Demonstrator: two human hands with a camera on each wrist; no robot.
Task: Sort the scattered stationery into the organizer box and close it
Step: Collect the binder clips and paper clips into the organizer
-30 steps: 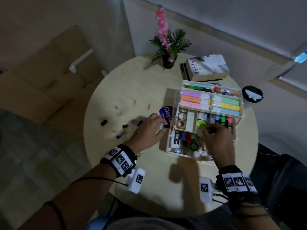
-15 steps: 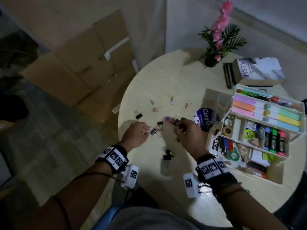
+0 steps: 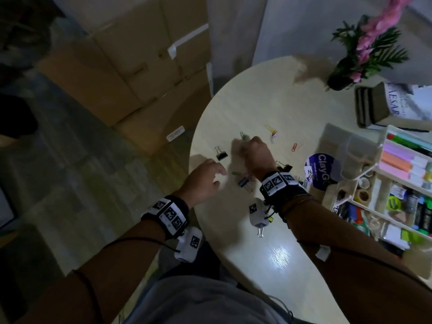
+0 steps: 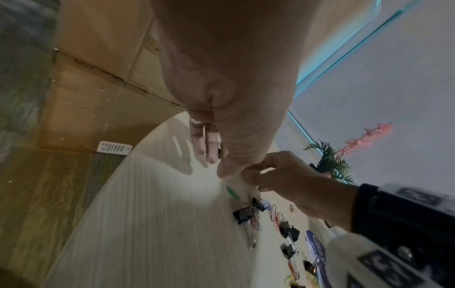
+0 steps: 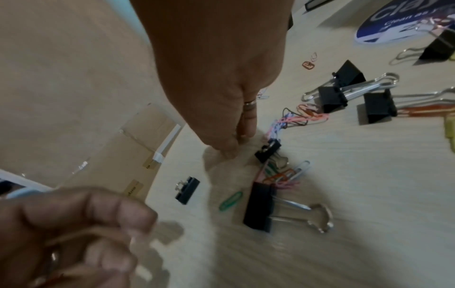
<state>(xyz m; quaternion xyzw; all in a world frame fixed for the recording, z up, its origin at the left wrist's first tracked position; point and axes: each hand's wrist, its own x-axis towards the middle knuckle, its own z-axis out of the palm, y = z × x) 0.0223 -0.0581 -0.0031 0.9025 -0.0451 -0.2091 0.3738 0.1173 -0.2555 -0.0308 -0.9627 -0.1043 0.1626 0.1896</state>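
Note:
The white organizer box (image 3: 387,136) stands open at the table's right, its trays full of markers and tape. Binder clips and coloured paper clips lie scattered left of it, among them a black binder clip (image 3: 221,156) (image 5: 187,190) and a green paper clip (image 3: 235,173) (image 5: 231,200). My right hand (image 3: 244,142) (image 5: 230,151) reaches across, fingertips bunched down on a small pale clip on the table. My left hand (image 3: 218,176) (image 5: 118,233) hovers by the table's edge, its fingers curled inward round what look like thin clips.
A blue round clay tub (image 3: 320,170) sits between the clips and the box. A potted pink flower (image 3: 364,54) and a book (image 3: 397,101) stand at the back right. Cardboard boxes (image 3: 140,66) fill the floor to the left of the round table (image 3: 268,253).
My right hand left the organizer box, crossed to the clip pile and then reached farther left. My left hand drew back toward the table's edge. The head view swung left.

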